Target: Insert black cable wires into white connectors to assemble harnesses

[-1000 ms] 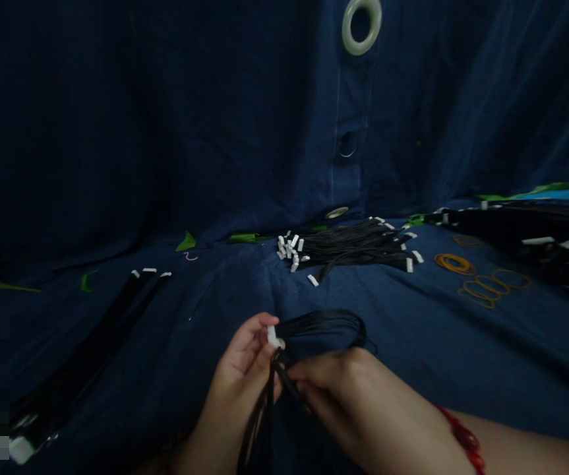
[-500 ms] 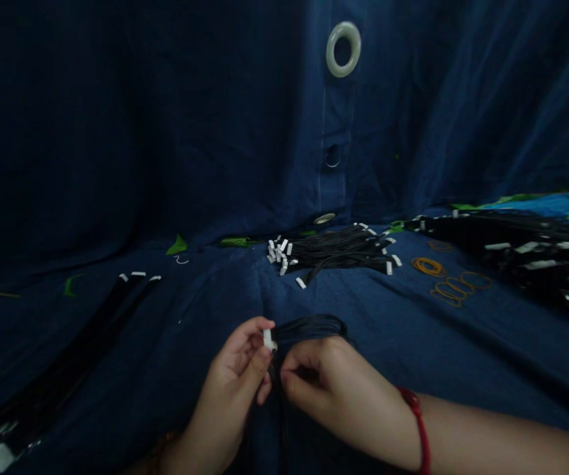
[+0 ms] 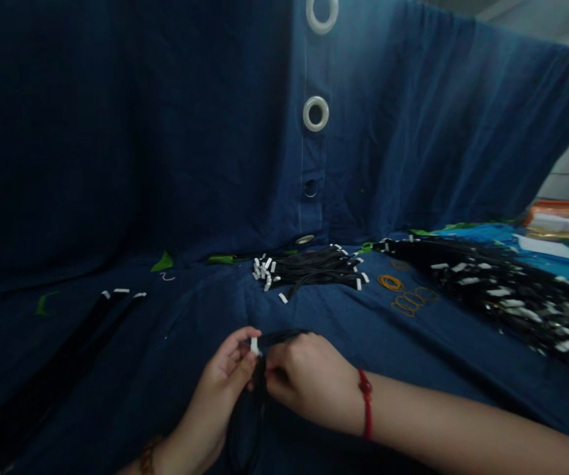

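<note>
My left hand (image 3: 225,376) is closed, its thumb and fingers pinching a white plug (image 3: 254,346) at the end of a black cable (image 3: 284,336). The cable runs from the plug to the right behind my right hand, and more black strands hang down between the hands. Close beside the plug, my right hand (image 3: 308,376) is curled with thumb and forefinger together at the black strands. Its fingertips are partly hidden. Beyond both hands lies a bundle of black cables (image 3: 314,267) with white plugs at both ends.
Several orange rubber bands (image 3: 410,301) lie right of the bundle. A large heap of black cables (image 3: 502,290) with white plugs fills the right side. More black cables (image 3: 66,356) stretch along the left. Behind hangs a dark blue curtain (image 3: 215,132) with rings; the cloth (image 3: 205,303) below is blue.
The view has tilted up and turned right, showing more of the curtain and the right side. My right hand stays close to the left, which keeps its pinch on the plug.
</note>
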